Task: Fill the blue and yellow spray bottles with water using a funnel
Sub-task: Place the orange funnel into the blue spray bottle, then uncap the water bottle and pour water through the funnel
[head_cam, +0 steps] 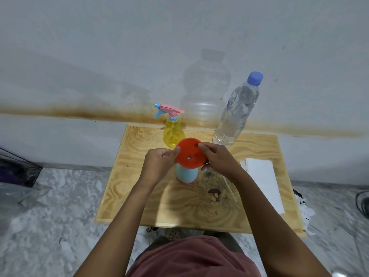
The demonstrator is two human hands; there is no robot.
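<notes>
Indoors, plywood table [139, 196], funnel [189, 154], perhaps marble floor [60, 206]

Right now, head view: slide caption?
Left hand and right hand hold red funnel atop the blue spray bottle; yellow spray bottle and water bottle stand behind.

The funnel [189, 154] tops a bottle [186, 174], sprayer [173, 134] behind.

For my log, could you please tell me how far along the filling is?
Done: the funnel sits on the blue bottle. In hand: the left hand and right hand hold its rim. Left: the water bottle is capped; the yellow bottle still wears its sprayer.
</notes>
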